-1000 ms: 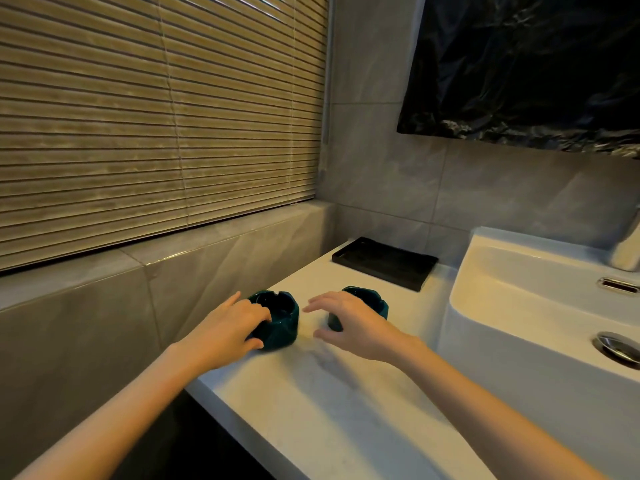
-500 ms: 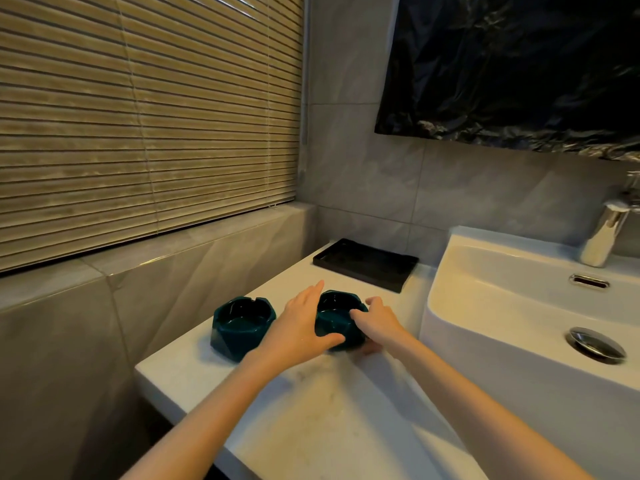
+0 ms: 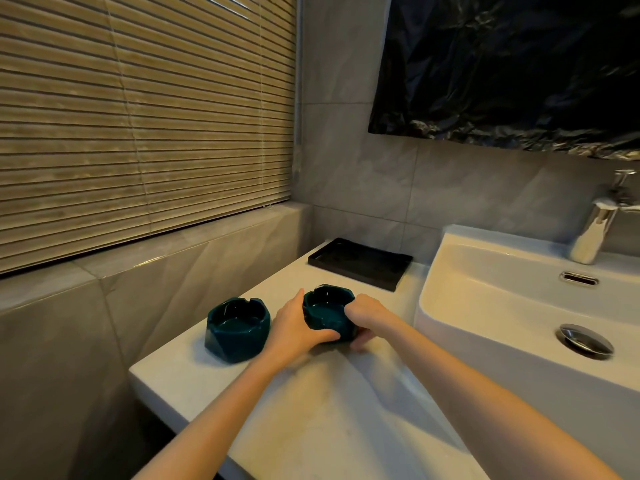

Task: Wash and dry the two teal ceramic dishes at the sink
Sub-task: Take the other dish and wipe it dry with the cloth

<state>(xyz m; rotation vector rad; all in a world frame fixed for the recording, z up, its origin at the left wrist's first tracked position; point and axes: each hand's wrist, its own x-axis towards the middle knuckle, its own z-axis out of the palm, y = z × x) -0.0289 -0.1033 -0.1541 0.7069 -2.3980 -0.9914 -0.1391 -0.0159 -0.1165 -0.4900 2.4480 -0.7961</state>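
Two teal faceted ceramic dishes with notched rims stand on the white counter (image 3: 311, 410). The left dish (image 3: 238, 327) stands alone, untouched. The right dish (image 3: 327, 311) is held from both sides: my left hand (image 3: 298, 329) wraps its left wall with the thumb along the front, and my right hand (image 3: 363, 317) grips its right wall with curled fingers. The dish looks slightly tilted toward me; whether it still touches the counter is unclear. The white sink basin (image 3: 485, 306) lies to the right.
A black tray (image 3: 360, 263) lies at the back of the counter. A chrome faucet (image 3: 595, 230) stands behind the basin, with a chrome drain (image 3: 585, 341) and overflow slot (image 3: 580, 278). Blinds and a tiled ledge line the left; the counter's left edge drops off.
My left hand left the left dish and moved to the right dish. Both hands have closed tighter around the right dish, which has tilted a little.
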